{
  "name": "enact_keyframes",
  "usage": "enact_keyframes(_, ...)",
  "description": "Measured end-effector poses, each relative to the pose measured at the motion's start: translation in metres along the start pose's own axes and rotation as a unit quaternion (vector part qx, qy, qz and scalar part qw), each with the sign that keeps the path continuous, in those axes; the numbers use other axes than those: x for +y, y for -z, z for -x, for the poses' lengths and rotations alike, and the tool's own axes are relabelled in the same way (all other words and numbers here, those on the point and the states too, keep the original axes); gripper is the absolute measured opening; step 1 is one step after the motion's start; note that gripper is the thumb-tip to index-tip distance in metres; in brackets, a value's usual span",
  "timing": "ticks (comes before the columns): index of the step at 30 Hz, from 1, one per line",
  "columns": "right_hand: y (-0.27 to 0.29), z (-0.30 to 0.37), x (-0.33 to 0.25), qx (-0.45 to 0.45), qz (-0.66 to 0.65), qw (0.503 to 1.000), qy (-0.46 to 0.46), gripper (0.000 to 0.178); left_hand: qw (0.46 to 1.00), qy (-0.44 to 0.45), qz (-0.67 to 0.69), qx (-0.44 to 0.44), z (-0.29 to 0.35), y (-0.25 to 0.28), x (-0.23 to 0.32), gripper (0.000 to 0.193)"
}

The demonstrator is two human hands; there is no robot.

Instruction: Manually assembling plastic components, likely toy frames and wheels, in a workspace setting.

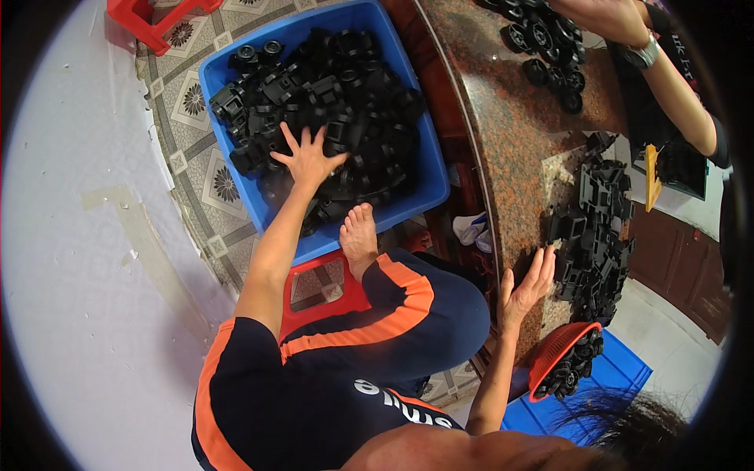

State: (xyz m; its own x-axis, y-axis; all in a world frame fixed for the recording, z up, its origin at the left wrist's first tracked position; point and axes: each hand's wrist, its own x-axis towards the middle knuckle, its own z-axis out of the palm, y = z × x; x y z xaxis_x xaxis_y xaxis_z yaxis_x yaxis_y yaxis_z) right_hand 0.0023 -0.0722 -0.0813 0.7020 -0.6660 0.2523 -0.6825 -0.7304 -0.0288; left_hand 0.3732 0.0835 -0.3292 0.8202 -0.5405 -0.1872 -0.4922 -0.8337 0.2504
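Across the upper middle of the frame, a blue bin (pixel 437 169) holds a deep heap of black parts (pixel 373 90), piled loosely at many angles. Over the lower left of this heap, the left hand (pixel 309 163) is spread wide, back upward, its fingers splayed and thumb out to the side. It has nothing visible in its grasp; whether the fingertips touch the parts cannot be told. Just below the hand, a bare foot (pixel 360 235) is raised near the bin's lower rim, above a red stool (pixel 292 318).

At right of centre, the right hand (pixel 526 292) lies along the edge of the speckled table (pixel 503 169). Its fingers are nearly straight and close together, the thumb held apart; no grip on anything shows. The fingertips are just beside a long pile of black pieces (pixel 593 228) that runs down the right side of the frame. Below that pile, a tilted red basket (pixel 542 363) holds black wheels (pixel 577 365), with a blue panel (pixel 616 365) beneath.

Toward the upper right, more wheels (pixel 550 47) lie clustered on the table, near a co-worker's hand (pixel 605 17) with a watch (pixel 644 53) at the wrist. Patterned floor tiles (pixel 191 102) show left of the bin.
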Motion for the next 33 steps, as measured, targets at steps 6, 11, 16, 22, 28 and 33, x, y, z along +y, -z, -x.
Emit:
enact_keyframes(6, 0.007, 0.002, 0.0, 0.013, -0.026, 1.0, 0.011, 0.063, 0.996, -0.083, -0.016, -0.028, 0.078, -0.011, -0.056, 0.093)
enact_keyframes(11, 0.003, 0.002, 0.003, 0.017, -0.021, 1.0, 0.013, 0.064, 0.983, -0.157, -0.028, -0.086, 0.148, -0.032, -0.056, 0.093)
enact_keyframes(16, 0.003, 0.002, 0.006, 0.017, -0.012, 1.0, 0.013, 0.064, 0.987, -0.066, 0.146, 0.018, 0.104, -0.041, -0.006, 0.098)
enact_keyframes(22, 0.004, -0.002, -0.005, 0.017, 0.02, 1.0, 0.005, 0.066, 0.941, -0.31, 0.132, -0.026, 0.021, -0.032, 0.05, 0.101)
enact_keyframes(28, 0.0, 0.005, 0.008, 0.013, 0.002, 1.0, 0.009, 0.065, 0.98, -0.162, 0.034, -0.107, 0.023, -0.032, 0.052, 0.099)
enact_keyframes(33, 0.003, 0.001, 0.003, 0.019, 0.007, 1.0, 0.009, 0.065, 0.995, -0.038, 0.081, -0.044, 0.071, -0.025, -0.027, 0.09)
